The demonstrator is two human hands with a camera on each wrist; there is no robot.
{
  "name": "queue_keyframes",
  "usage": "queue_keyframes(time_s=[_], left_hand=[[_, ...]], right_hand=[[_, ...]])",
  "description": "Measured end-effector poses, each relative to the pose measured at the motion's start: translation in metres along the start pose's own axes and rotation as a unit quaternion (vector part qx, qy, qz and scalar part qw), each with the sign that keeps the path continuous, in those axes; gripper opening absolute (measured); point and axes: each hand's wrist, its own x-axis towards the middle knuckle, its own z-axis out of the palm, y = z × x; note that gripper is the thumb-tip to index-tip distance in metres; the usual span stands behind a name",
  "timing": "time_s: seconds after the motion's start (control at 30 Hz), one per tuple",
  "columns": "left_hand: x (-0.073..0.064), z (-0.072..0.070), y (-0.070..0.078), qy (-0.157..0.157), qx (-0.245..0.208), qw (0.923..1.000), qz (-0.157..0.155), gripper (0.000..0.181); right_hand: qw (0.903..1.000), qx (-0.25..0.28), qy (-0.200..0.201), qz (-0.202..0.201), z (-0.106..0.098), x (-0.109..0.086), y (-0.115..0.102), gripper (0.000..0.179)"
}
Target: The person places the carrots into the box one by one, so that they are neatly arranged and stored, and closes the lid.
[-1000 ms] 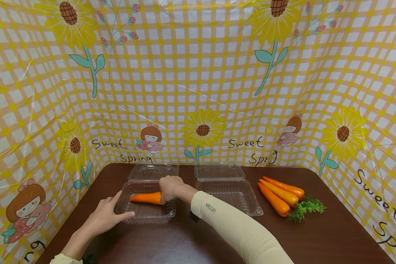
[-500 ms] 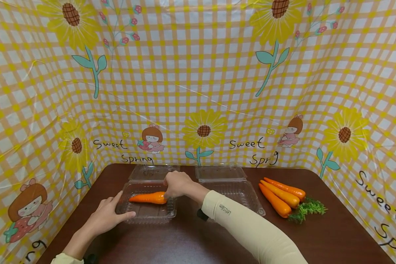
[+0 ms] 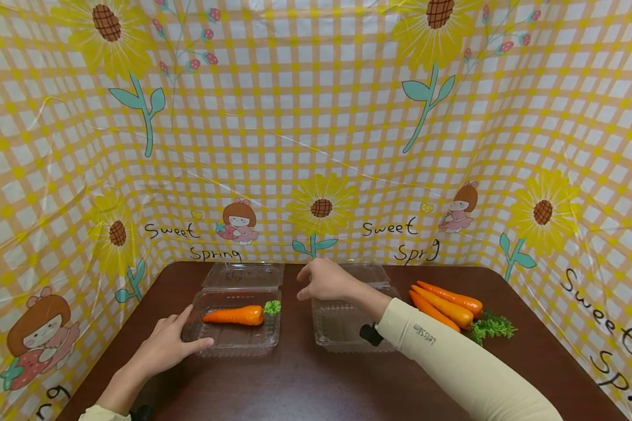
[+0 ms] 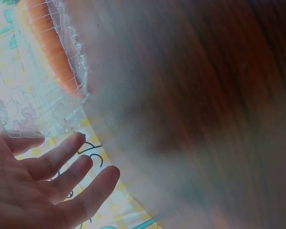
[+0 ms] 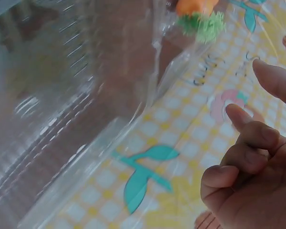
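Note:
In the head view a carrot [image 3: 234, 316] with a green tuft [image 3: 272, 307] lies in the left clear plastic container [image 3: 242, 345]. My left hand [image 3: 169, 339] rests against that container's left side, thumb at the front edge. The left wrist view shows the fingers [image 4: 69, 183] spread beside the clear wall. My right hand [image 3: 327, 280] is above the back left of the right clear container [image 3: 342, 327] and holds nothing. In the right wrist view its fingers [image 5: 250, 152] are loosely bent, with thumb and index apart. The right forearm hides part of the right container.
Several carrots [image 3: 447, 307] with leafy tops [image 3: 492, 327] lie together at the table's right. Both containers have raised lids at the back, the left lid [image 3: 244, 275] fully visible. A patterned cloth [image 3: 316, 146] surrounds the dark table [image 3: 305, 386] at the back and sides.
My right hand has let go of the carrot in the left container and moved right, over the right container. The carrot's green tuft has come into view. My left hand stays in place.

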Motion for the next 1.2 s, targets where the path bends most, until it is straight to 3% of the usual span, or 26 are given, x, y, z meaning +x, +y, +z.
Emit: queue_keyframes(time_s=[0.57, 0.9, 1.2], left_hand=[[0.0, -0.001, 0.002, 0.001, 0.005, 1.0, -0.002, 0.112], [-0.002, 0.0, 0.0, -0.004, 0.001, 1.0, -0.006, 0.112], [-0.002, 0.0, 0.0, -0.007, -0.002, 1.0, -0.004, 0.112]], right_hand=[[0.9907, 0.066, 0.074, 0.093, -0.046, -0.078, 0.084, 0.047], [0.9768, 0.135, 0.082, 0.144, -0.063, -0.126, 0.117, 0.056], [0.9691, 0.118, 0.115, 0.183, -0.065, -0.156, 0.148, 0.07]])
